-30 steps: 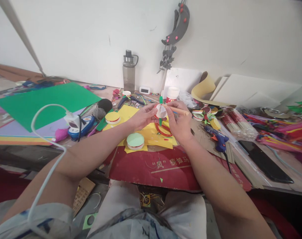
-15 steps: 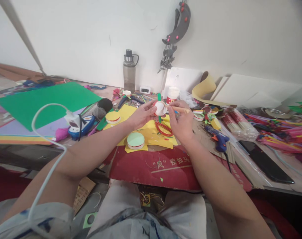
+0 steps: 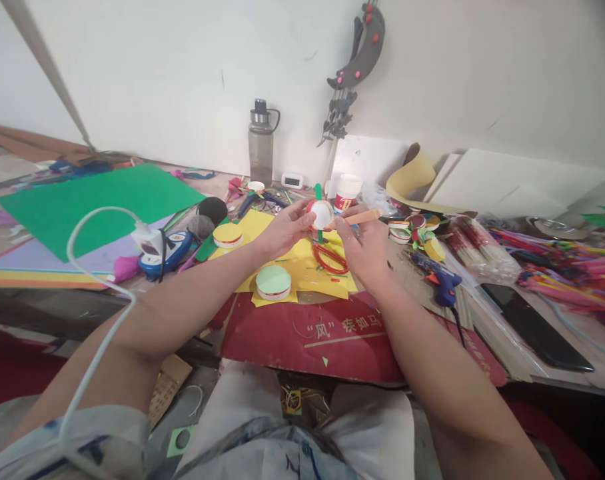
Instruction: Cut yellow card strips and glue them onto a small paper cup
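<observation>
My left hand (image 3: pixel 282 231) pinches a small white round disc with a red rim (image 3: pixel 321 213), held up above the table; a green strip pokes out above and below it. My right hand (image 3: pixel 366 248) grips a tan wooden stick (image 3: pixel 362 217) whose end meets the disc's right side. Under my hands lie yellow paper sheets (image 3: pixel 302 270) and red-handled scissors (image 3: pixel 328 259). Two more round discs sit nearby, one green-topped (image 3: pixel 273 281) and one yellow-topped (image 3: pixel 227 235).
A red cardboard sheet (image 3: pixel 332 333) covers the front edge. A blue glue gun (image 3: pixel 440 280), bundled sticks (image 3: pixel 477 253) and a black phone (image 3: pixel 535 325) lie right. Green paper (image 3: pixel 92 200), a blue tape dispenser (image 3: pixel 165 250) and a white cable (image 3: pixel 92 280) lie left; a water bottle (image 3: pixel 260 143) stands behind.
Both hands have lifted the disc and stick slightly up and away from me. The stick now tilts a little more upward at its right end.
</observation>
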`<state>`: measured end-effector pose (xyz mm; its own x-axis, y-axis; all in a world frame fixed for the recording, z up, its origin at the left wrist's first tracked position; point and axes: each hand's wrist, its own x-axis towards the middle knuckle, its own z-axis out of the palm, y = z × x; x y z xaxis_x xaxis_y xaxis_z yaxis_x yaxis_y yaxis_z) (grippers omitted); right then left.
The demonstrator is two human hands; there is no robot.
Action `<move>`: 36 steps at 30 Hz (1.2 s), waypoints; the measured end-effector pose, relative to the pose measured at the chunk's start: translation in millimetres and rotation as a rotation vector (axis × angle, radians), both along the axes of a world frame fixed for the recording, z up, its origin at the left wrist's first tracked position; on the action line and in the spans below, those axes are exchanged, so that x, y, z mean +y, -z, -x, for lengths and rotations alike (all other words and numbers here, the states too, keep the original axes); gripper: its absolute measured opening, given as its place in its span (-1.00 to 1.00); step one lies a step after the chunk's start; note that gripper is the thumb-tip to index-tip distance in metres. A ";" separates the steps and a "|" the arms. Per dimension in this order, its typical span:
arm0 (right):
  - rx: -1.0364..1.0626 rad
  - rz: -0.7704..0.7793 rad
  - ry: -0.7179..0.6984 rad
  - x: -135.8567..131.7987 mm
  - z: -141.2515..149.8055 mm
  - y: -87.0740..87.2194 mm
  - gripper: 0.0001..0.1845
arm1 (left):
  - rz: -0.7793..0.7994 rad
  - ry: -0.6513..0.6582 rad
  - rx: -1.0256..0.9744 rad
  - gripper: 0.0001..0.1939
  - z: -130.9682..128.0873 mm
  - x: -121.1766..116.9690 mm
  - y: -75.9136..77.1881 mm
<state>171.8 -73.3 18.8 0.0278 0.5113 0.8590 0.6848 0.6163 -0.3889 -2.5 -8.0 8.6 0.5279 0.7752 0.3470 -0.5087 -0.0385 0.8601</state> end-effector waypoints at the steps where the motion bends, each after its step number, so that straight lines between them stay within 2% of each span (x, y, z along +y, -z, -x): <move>1: 0.011 0.004 -0.017 -0.3 0.4 -0.2 -0.67 | 0.002 0.003 -0.003 -0.38 -0.1 -0.2 0.0; 13: 0.076 0.060 -0.150 -2.5 3.8 0.1 -0.64 | 0.015 0.046 0.023 -0.39 -1.0 1.8 5.4; 20: 0.120 -0.022 -0.172 -2.5 7.0 0.4 -0.68 | 0.026 0.062 0.034 -0.39 -2.4 0.8 7.4; 26: 0.144 -0.117 -0.120 -1.4 7.1 -0.5 -0.78 | 0.009 0.079 0.050 -0.37 -3.1 0.4 9.4; 32: 0.135 -0.125 -0.039 0.8 3.7 0.1 -0.77 | 0.018 0.095 0.040 -0.40 -2.0 1.3 9.3; 36: 0.191 -0.124 -0.075 -0.5 2.8 0.4 -0.77 | 0.058 0.138 0.002 -0.39 -0.7 2.5 8.4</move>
<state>169.1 -73.8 18.4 0.1620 0.4092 0.8980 0.5567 0.7135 -0.4255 -1.8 -5.5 0.2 0.6314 0.7139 0.3028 -0.5041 0.0811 0.8599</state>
